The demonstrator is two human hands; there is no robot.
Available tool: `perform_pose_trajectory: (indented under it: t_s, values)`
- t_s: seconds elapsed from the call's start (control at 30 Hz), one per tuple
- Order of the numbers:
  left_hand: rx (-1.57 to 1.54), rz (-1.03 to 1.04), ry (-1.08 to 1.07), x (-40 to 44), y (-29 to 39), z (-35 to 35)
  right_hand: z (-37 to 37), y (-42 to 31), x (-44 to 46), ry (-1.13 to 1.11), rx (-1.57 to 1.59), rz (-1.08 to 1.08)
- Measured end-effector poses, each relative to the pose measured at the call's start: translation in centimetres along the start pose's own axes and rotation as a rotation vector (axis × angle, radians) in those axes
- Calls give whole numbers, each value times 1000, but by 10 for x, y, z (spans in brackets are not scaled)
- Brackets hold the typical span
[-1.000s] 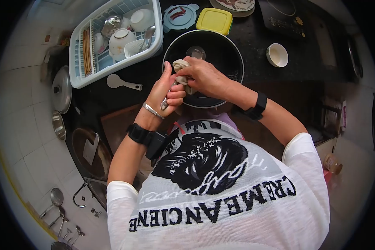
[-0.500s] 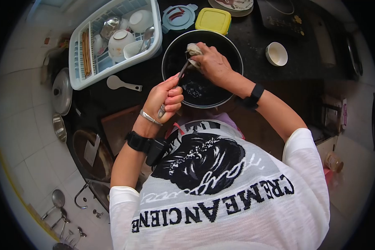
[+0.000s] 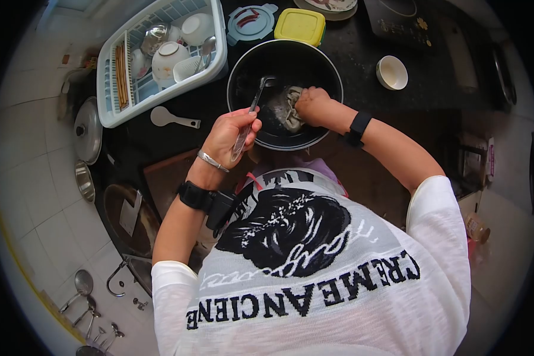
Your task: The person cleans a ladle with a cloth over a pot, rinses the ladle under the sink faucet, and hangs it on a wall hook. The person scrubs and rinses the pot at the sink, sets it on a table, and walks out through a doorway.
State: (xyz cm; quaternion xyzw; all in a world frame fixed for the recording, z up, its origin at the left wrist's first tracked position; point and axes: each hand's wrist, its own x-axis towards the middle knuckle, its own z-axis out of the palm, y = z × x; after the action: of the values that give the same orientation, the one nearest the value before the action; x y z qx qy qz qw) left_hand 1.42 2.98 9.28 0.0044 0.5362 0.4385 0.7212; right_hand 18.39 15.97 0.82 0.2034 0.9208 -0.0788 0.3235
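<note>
Head camera: the left hand (image 3: 234, 132) is closed around the handle of a metal spoon (image 3: 256, 99), whose bowl end reaches over a black pot (image 3: 340, 92). The right hand (image 3: 316, 107), apart from the left, grips a bunched pale cloth (image 3: 292, 111) inside the pot; its fingertips are hidden.

The pot stands on a dark countertop (image 3: 359, 80), glossy in places. Just beyond its rim sit a yellow-lidded container (image 3: 299, 26) and a pale blue lid (image 3: 251, 34) bearing red strips (image 3: 247, 19). A small white bowl (image 3: 391, 73) stands to the right, with a black induction cooktop (image 3: 400, 26) behind it. To the left, a white rice paddle (image 3: 172, 117) lies near a light blue dish rack (image 3: 221, 43) holding bowls, a spoon and chopsticks (image 3: 121, 74).

Farther left are a metal pot lid (image 3: 88, 130), a steel basin (image 3: 84, 181), a cleaver (image 3: 130, 215) on a round board, and a curved faucet (image 3: 114, 283). Pale wall tiles (image 3: 44, 193) line that side, where steel ladles (image 3: 83, 282) hang.
</note>
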Motion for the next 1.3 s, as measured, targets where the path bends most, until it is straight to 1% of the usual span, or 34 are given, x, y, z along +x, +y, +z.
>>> perform_pose_trajectory:
  t_s: [0.03,0.07,0.13,0.17,0.2,0.27,0.3,0.37,0.4,0.47,0.5,0.53,0.6,0.67,0.7,0.73,0.8,0.83,0.87,0.93,1.0,1.07,1.1,1.13,1.2,1.3]
  values:
    - [19,9,-19,3,-1,-1,-3,4,-1,-28,20,-124]
    - [39,19,-40,5,0,-1,-5,8,-2,-25,22,-119]
    - [27,7,-63,3,-1,-1,-15,13,-8,40,149,43]
    - [9,-8,-82,2,-2,-3,-21,20,-13,89,224,88]
    - [2,-10,-79,0,-4,-6,-28,24,-18,164,256,113]
    - [-42,-84,-128,2,-4,-10,-12,21,-9,563,380,266]
    - [-42,-83,-128,3,-5,-11,2,17,1,563,379,266]
    - [-55,-91,-138,3,-7,-13,24,12,19,622,277,139]
    - [-50,-90,-137,2,-6,-12,22,16,22,626,279,141]
    - [-30,-91,-83,-2,-5,-11,18,23,28,163,410,45]
    - [-32,-87,-78,-3,-4,-12,-1,21,11,157,585,85]
    - [-63,-98,-76,-5,-3,-12,-13,16,-2,154,583,78]
    - [-98,-115,-77,-4,-5,-13,-27,5,-26,471,862,78]
    - [-81,-119,-161,-1,-5,-12,-36,-12,-44,709,921,-36]
    - [-81,-122,-161,-1,-6,-9,-35,-22,-45,824,891,-121]
    - [-45,-123,-131,-1,-6,-4,-33,-31,-46,875,894,-210]
    - [-1,-119,-106,-1,-3,3,-29,-45,-44,886,801,-291]
    - [40,-110,-88,-4,-4,5,-24,-48,-41,952,743,-270]
    - [80,-99,-69,-8,-4,7,-18,-46,-35,952,741,-270]
    - [81,-97,-71,-18,-4,14,-6,-32,-18,996,645,-129]
    - [81,-90,-76,-23,-4,15,-5,-17,-10,988,595,-102]
    - [101,-73,-21,-25,-4,13,-9,-7,-11,796,499,-7]
    - [103,-75,-21,-29,-3,12,-18,0,-12,656,404,99]
    - [102,-70,-58,-33,0,10,-17,8,-7,544,352,182]
    - [96,-58,-92,-37,4,7,-13,16,-2,350,316,254]
    - [97,-58,-82,-34,4,2,3,14,16,380,334,252]
